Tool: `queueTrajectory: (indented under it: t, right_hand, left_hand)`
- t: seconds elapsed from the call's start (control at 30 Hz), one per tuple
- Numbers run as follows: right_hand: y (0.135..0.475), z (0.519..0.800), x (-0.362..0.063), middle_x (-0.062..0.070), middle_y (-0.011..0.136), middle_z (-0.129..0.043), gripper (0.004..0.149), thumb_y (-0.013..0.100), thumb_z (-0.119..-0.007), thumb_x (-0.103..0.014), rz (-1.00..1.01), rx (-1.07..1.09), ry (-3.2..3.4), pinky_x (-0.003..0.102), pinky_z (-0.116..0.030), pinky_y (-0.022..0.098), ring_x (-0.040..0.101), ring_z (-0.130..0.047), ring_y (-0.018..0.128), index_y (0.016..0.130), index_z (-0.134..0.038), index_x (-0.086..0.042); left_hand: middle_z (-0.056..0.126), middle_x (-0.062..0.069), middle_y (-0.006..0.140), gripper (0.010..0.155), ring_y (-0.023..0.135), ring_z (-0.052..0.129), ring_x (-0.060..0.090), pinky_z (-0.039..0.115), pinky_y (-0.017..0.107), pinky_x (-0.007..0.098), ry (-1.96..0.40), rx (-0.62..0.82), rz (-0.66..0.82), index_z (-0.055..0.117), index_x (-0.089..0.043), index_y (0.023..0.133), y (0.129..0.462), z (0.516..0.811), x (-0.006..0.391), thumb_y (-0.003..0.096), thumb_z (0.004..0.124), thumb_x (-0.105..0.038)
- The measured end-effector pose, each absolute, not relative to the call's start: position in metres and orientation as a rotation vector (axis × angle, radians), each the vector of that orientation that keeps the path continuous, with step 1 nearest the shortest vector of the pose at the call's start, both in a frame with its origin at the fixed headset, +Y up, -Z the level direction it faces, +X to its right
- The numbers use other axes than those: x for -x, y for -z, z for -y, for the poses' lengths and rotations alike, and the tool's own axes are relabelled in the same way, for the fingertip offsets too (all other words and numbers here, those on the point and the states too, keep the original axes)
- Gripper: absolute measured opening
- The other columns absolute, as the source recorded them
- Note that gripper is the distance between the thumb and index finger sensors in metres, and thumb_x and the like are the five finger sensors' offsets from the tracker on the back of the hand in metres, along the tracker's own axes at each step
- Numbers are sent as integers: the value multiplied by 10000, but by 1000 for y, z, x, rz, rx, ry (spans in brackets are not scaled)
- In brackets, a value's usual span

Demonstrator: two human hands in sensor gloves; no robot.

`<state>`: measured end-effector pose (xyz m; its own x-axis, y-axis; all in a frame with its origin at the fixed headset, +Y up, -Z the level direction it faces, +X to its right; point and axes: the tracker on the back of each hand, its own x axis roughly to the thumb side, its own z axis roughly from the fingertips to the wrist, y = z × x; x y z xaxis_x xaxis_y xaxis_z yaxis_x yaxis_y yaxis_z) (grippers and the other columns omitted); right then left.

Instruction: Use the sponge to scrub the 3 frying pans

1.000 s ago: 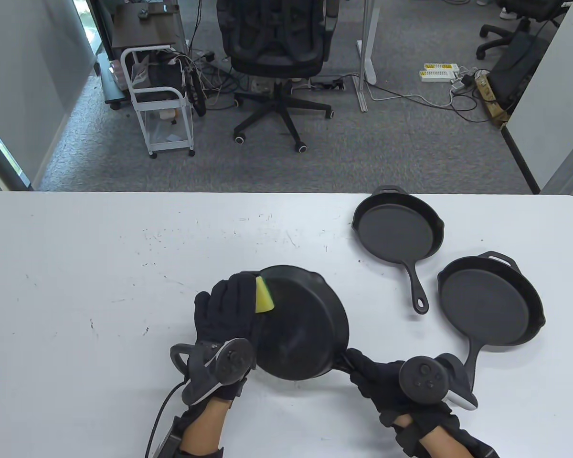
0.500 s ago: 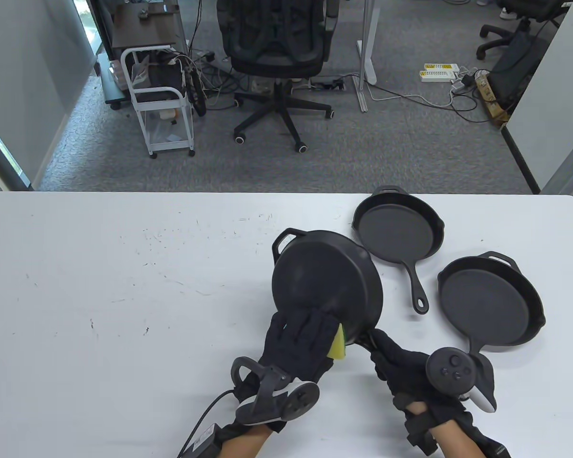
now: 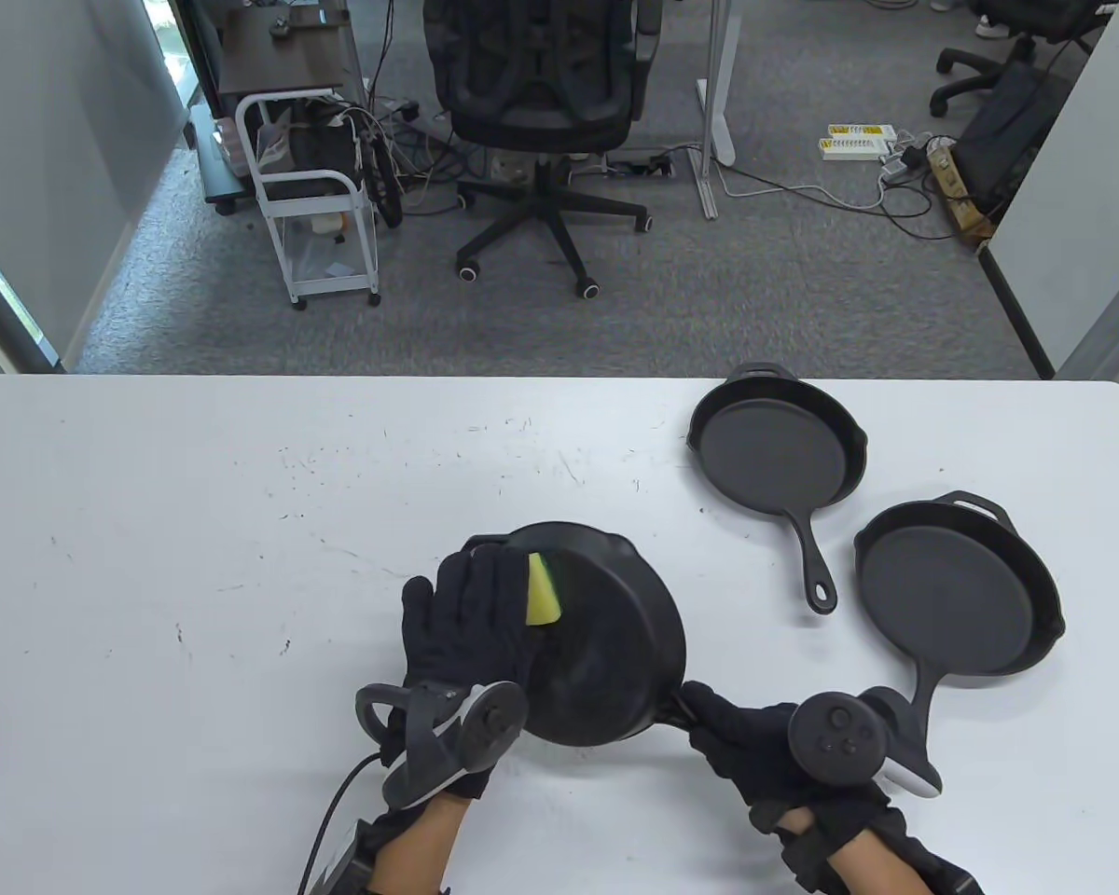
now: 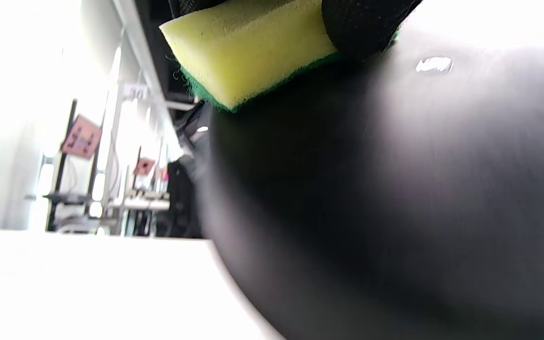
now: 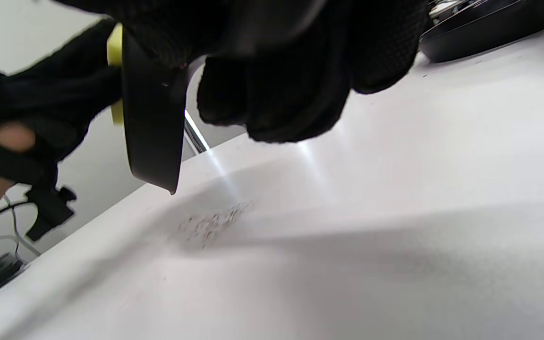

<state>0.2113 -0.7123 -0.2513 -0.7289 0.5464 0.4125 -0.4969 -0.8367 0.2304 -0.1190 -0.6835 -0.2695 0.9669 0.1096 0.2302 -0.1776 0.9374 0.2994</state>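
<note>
A black cast-iron frying pan [image 3: 606, 643] is held tilted on its edge above the table, its underside facing up and right. My right hand [image 3: 751, 750] grips its handle at the lower right. My left hand [image 3: 471, 620] holds a yellow sponge with a green scrub side [image 3: 542, 590] against the pan's upper left. In the left wrist view the sponge [image 4: 248, 45] presses on the dark pan [image 4: 395, 203]. Two more black pans lie flat on the right, a smaller one [image 3: 774, 447] behind and a larger one [image 3: 956, 587] in front.
The white table [image 3: 196, 578] runs to its far edge around mid-frame. Beyond it on the carpet stand an office chair [image 3: 536, 103] and a white wire cart [image 3: 312, 196]. The larger pan's handle [image 3: 923, 695] lies close to my right hand's tracker [image 3: 839, 732].
The held pan has swung back left and tipped onto its edge. My left hand moved the sponge from the pan's near side by the handle up to its far left part.
</note>
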Motion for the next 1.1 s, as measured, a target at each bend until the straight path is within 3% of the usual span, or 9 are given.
queueTrajectory:
  t: [0.2, 0.33, 0.43, 0.53, 0.67, 0.8, 0.87, 1.0, 1.1]
  right_hand:
    - [254, 707, -235, 62, 518, -1086, 526, 491, -825, -391, -15, -458, -2444, 527, -847, 456, 240, -1054, 205, 964, -793, -164]
    - [253, 709, -230, 61, 521, -1084, 526, 494, -822, -391, 16, -433, -2468, 527, -846, 457, 240, -1053, 207, 965, -790, -160]
    - [252, 712, -219, 56, 521, -1085, 529, 492, -822, -394, -18, -519, -2503, 525, -847, 458, 237, -1053, 206, 966, -790, -161]
    - [250, 714, -207, 54, 519, -1086, 528, 490, -822, -396, -71, -632, -2512, 523, -847, 460, 235, -1053, 206, 965, -791, -165]
    - [246, 713, -198, 51, 518, -1088, 527, 487, -824, -398, -85, -700, -2548, 522, -845, 467, 236, -1053, 205, 961, -795, -170]
    - [248, 712, -205, 55, 519, -1087, 527, 487, -827, -396, -70, -661, -2533, 525, -843, 468, 238, -1051, 206, 962, -795, -169]
    - [249, 711, -209, 57, 520, -1087, 525, 488, -828, -395, -36, -603, -2543, 526, -842, 469, 240, -1051, 207, 961, -796, -171]
    - [249, 709, -220, 54, 525, -1085, 526, 488, -827, -397, 50, -474, -2534, 526, -843, 468, 239, -1051, 210, 963, -795, -174]
    - [249, 709, -226, 57, 528, -1084, 527, 491, -825, -396, 72, -401, -2502, 528, -844, 466, 240, -1052, 210, 965, -792, -169]
  left_hand:
    - [502, 84, 1290, 796, 1142, 617, 375, 502, 831, 645, -164, -208, 338, 336, -227, 1270, 266, 699, 83, 641, 742, -496]
    - [482, 51, 1304, 791, 1172, 574, 356, 453, 844, 659, -59, -279, 512, 346, -268, 1270, 245, 698, 48, 635, 753, -507]
    - [452, 40, 1312, 778, 1192, 534, 346, 427, 850, 660, -39, -368, 557, 334, -284, 1271, 233, 688, 39, 641, 730, -511]
    - [410, 41, 1321, 776, 1202, 490, 361, 402, 849, 668, -57, -425, 534, 302, -292, 1273, 229, 677, 45, 646, 701, -516]
    - [399, 49, 1322, 768, 1201, 472, 380, 389, 845, 673, -72, -457, 397, 287, -282, 1274, 241, 667, 71, 654, 688, -493]
    - [424, 68, 1314, 770, 1184, 512, 389, 410, 839, 673, -113, -395, 219, 286, -259, 1272, 265, 678, 108, 656, 690, -485]
    - [472, 102, 1291, 777, 1143, 585, 402, 491, 825, 660, -187, -305, 169, 311, -216, 1269, 273, 688, 113, 653, 703, -482]
    - [531, 124, 1264, 791, 1097, 665, 393, 551, 810, 645, -136, -180, 229, 354, -178, 1265, 276, 704, 96, 644, 730, -492]
    - [518, 98, 1277, 797, 1125, 636, 373, 516, 826, 653, -81, -175, 357, 349, -208, 1269, 268, 707, 72, 640, 743, -499]
